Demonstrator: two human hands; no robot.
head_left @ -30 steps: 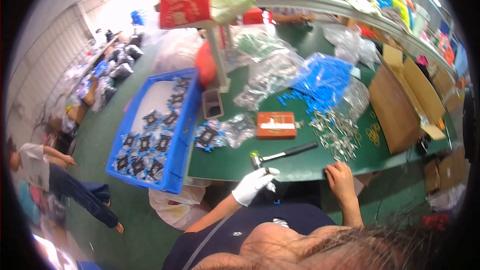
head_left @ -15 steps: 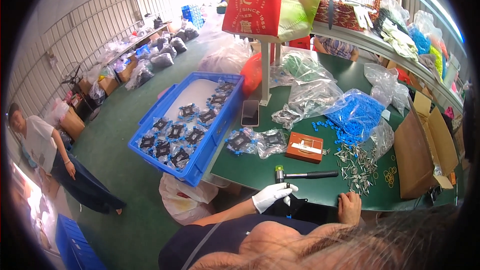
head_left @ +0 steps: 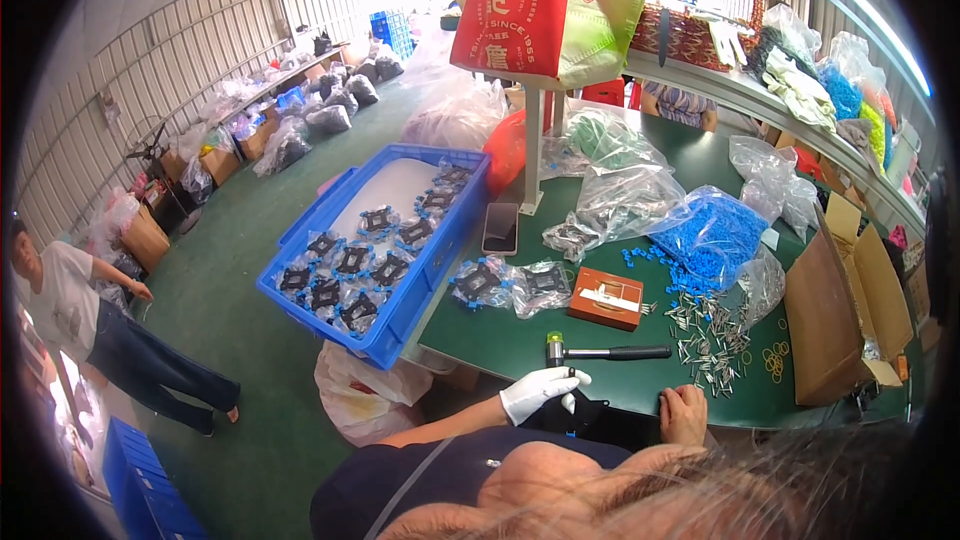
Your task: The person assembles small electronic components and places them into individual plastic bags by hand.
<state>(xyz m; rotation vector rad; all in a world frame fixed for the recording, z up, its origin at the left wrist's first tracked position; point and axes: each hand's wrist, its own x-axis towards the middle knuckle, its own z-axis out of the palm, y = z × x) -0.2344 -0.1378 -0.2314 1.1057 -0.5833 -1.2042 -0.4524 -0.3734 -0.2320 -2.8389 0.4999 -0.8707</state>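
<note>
My left hand (head_left: 538, 394), in a white glove, is closed on a dark plate-like part (head_left: 592, 420) with a bit of blue at its lower side. The lower end of that part is lost in the dark area by my lap. My bare right hand (head_left: 684, 414) rests at the table's near edge with its fingers curled; whatever they hold is hidden. Just beyond lies a scatter of short metal pins (head_left: 712, 348). A hammer (head_left: 610, 351) with a yellow-green face and black handle lies crosswise ahead of my hands. Behind it sits a brown box (head_left: 606, 298).
A blue crate (head_left: 430, 285) at the left holds several bagged black frames with blue corners. Further bagged frames (head_left: 484, 283), a phone (head_left: 500, 228), blue plastic pieces (head_left: 712, 238), rubber bands (head_left: 775, 362) and an open carton (head_left: 828, 310) lie on the green table. A person (head_left: 80, 310) stands far left.
My hands stay nearly in place, shifting slightly left in the picture. The person at the far left has moved left and raised an arm.
</note>
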